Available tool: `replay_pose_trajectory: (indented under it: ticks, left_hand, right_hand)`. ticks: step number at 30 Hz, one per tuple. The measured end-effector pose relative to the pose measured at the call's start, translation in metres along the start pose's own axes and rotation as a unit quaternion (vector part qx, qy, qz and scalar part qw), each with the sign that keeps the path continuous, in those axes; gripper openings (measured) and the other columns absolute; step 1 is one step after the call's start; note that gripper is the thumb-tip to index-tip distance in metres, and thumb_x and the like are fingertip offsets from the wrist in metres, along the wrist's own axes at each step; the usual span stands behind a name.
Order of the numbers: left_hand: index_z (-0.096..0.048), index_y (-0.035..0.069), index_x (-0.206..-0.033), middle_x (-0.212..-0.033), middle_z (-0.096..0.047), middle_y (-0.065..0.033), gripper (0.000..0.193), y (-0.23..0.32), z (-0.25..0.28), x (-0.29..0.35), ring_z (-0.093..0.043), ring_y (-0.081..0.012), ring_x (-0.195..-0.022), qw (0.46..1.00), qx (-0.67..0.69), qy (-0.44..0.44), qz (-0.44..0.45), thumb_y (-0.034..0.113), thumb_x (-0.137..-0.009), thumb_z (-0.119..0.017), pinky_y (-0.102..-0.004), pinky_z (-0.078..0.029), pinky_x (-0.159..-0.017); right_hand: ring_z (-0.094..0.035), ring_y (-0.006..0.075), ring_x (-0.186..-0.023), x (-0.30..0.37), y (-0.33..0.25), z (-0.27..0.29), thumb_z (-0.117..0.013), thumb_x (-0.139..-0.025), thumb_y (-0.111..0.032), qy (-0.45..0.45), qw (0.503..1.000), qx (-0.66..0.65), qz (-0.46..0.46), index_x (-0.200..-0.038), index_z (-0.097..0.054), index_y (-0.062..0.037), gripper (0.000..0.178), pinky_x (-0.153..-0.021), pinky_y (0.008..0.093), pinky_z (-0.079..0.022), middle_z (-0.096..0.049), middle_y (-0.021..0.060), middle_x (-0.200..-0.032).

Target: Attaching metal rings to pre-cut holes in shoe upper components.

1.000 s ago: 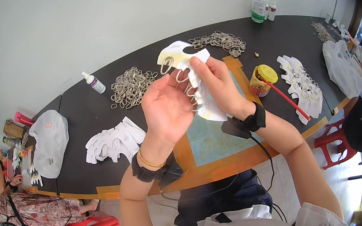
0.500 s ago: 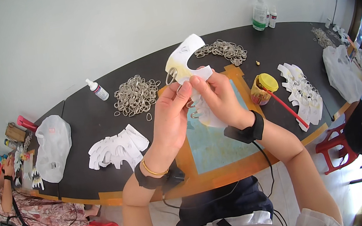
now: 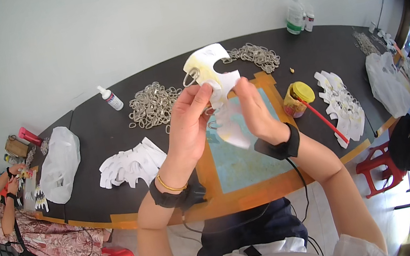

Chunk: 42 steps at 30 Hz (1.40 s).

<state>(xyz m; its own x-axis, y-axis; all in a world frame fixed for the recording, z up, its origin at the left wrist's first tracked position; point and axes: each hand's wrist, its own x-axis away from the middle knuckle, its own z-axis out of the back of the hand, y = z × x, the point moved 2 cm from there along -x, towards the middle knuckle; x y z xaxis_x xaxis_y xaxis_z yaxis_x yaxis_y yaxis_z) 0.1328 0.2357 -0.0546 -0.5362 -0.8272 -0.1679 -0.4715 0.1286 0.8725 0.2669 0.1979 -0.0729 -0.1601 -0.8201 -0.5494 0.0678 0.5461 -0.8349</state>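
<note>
In front of me, above the table, my left hand (image 3: 192,122) pinches a white curved cut-out piece (image 3: 206,61) between thumb and fingers. Yellowish smears mark the piece, and a metal ring (image 3: 191,76) is looped at its upper left edge. More rings and a blurred white lower part hang beneath my fingers. Close to the right side of the piece, my right hand (image 3: 258,111) has its fingers stretched out together, holding nothing that shows. Below both hands lies a light blue sheet (image 3: 246,167) framed by orange-brown tape.
Piles of metal rings (image 3: 153,106) lie beyond my hands. White cut-outs (image 3: 133,163) sit left; others with rings (image 3: 341,106) lie right. A yellow-lidded jar (image 3: 301,98) has a red stick (image 3: 325,124) leaning by it. A white bottle (image 3: 110,98) stands behind. Co-workers sit at both sides.
My right hand has let go of the white piece and straightened its fingers. The piece has turned slightly and dropped a little in my left hand's grip.
</note>
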Motion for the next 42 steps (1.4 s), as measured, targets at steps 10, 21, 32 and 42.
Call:
replay_pose_trajectory:
  ticks: [10,21,32,42]
  left_hand:
    - [-0.054,0.002,-0.11,-0.089,-0.062,0.0002,0.031,0.003,-0.003,0.004,-0.055,-0.0053,-0.077,0.998,-0.015,-0.052,0.013,0.025,-0.089,-0.06,-0.0203,-0.043,-0.069]
    - [-0.054,0.0,-0.109,-0.089,-0.063,-0.0033,0.029,0.0,-0.003,-0.002,-0.059,-0.0068,-0.079,0.996,-0.067,-0.055,-0.024,0.002,-0.082,-0.063,-0.0202,-0.047,-0.066]
    - [-0.046,0.001,-0.118,-0.101,-0.057,-0.0028,0.04,0.0,-0.008,0.001,-0.053,-0.0096,-0.091,0.974,-0.202,-0.094,-0.045,0.004,-0.082,-0.064,-0.0235,-0.044,-0.081]
    - [-0.036,0.002,-0.13,-0.123,-0.046,-0.0122,0.05,0.008,-0.014,0.004,-0.048,-0.0211,-0.109,0.992,-0.085,0.007,-0.09,0.039,-0.095,-0.038,-0.0367,-0.036,-0.096]
  right_hand:
    - [-0.053,0.0047,-0.075,-0.012,-0.03,0.007,-0.058,-0.088,-0.016,0.002,1.0,-0.003,-0.031,-0.087,-0.055,-0.0001,0.016,-0.063,0.0212,-0.045,-0.057,0.0006,-0.08]
    - [-0.051,0.0044,-0.07,-0.019,-0.025,0.007,-0.062,-0.087,-0.02,-0.03,0.998,-0.018,-0.051,-0.082,-0.057,0.0009,0.022,-0.062,0.0204,-0.041,-0.057,-0.0015,-0.073]
    - [-0.041,0.0038,-0.063,-0.017,-0.024,0.017,-0.054,-0.09,-0.04,0.059,0.993,-0.027,-0.096,-0.077,-0.057,-0.0026,0.04,-0.055,0.0212,-0.032,-0.048,-0.0034,-0.066]
    - [-0.037,0.0039,-0.06,-0.018,-0.014,0.021,-0.054,-0.09,-0.036,0.133,0.976,-0.129,-0.116,-0.073,-0.056,-0.0043,0.036,-0.055,0.0206,-0.03,-0.046,-0.0049,-0.066]
